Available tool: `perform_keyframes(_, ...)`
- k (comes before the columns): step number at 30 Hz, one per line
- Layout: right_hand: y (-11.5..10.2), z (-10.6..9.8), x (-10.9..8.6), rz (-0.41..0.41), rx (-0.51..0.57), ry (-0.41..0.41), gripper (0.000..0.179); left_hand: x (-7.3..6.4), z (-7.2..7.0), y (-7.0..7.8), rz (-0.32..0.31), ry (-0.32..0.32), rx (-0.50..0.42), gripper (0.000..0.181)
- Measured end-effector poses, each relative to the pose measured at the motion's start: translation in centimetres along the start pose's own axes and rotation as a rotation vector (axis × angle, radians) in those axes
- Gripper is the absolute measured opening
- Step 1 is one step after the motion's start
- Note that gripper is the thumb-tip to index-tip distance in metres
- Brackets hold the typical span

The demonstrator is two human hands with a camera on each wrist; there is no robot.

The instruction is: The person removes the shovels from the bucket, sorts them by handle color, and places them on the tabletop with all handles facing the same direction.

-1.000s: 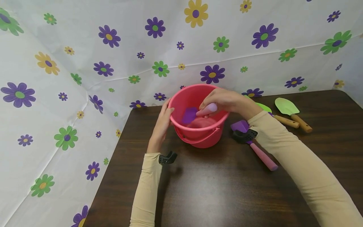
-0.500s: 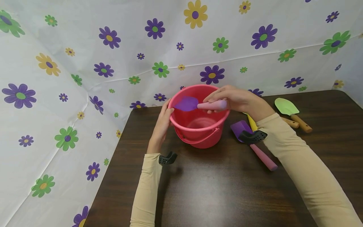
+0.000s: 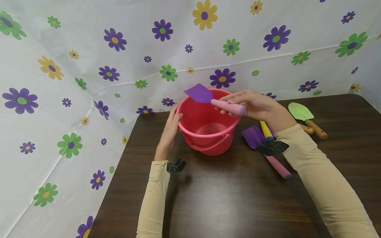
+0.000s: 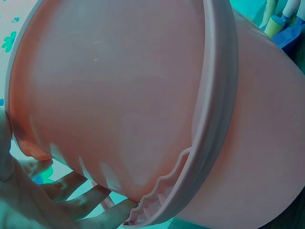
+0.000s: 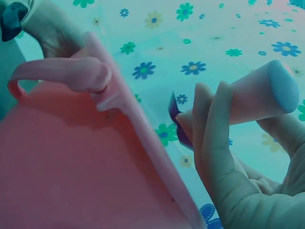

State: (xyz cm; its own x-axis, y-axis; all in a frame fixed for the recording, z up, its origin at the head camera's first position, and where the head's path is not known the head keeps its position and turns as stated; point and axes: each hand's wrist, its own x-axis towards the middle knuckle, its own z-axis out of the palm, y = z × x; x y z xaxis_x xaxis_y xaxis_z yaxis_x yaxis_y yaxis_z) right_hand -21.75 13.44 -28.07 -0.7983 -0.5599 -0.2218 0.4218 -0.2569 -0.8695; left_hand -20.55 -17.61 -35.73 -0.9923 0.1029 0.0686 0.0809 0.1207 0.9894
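A pink bucket (image 3: pixel 215 147) stands on the dark table, its handle hanging down the front. My left hand (image 3: pixel 169 132) holds the bucket's left rim, thumb near the top edge; in the left wrist view the fingers (image 4: pixel 78 202) lie along the wall. Above the bucket's right rim, my right hand (image 3: pixel 257 105) grips the pink handle of a toy shovel (image 3: pixel 229 106) with a purple blade. The blade points left, over the bucket's far rim. In the right wrist view the fingers (image 5: pixel 214 138) curl round the handle, whose blade is mostly hidden.
A second purple shovel (image 3: pixel 278 166) with a pink handle lies right of the bucket. Behind it are a yellow handle (image 3: pixel 265 128), a wooden handle (image 3: pixel 307 129) and a light green trowel (image 3: pixel 300 111). A flowered sheet (image 3: pixel 134 39) hangs behind the table.
My right hand has lifted the shovel up out of the bucket and shifted right; the blade now tilts above the rim. My left hand stays on the bucket.
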Motion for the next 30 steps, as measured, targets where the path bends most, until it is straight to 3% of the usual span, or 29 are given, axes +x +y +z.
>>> perform_keyframes(4, -0.1, -0.2, -0.6, -0.026, 0.043, -0.025, 0.031, 0.0, 0.0, 0.0, 0.002, -0.001, -0.001, 0.059)
perform_keyframes(12, -0.1, -1.1, -1.8, -0.071, 0.094, 0.035, 0.034, 0.0, 0.1, 0.0, 0.015, -0.005, 0.004, 0.059)
perform_keyframes(20, 0.5, -2.0, -3.2, -0.2, 0.267, -0.13, 0.035, 0.1, 0.1, 0.0, 0.018, -0.006, 0.018, 0.058)
perform_keyframes(24, 0.8, -2.5, -3.7, -0.255, 0.244, -0.112, 0.037, 0.1, 0.0, -0.1, 0.022, -0.007, 0.031, 0.058)
perform_keyframes(30, 0.8, -3.9, -4.7, -0.209, 0.203, -0.139, 0.034, -0.1, -0.1, 0.0, 0.021, 0.001, 0.047, 0.057)
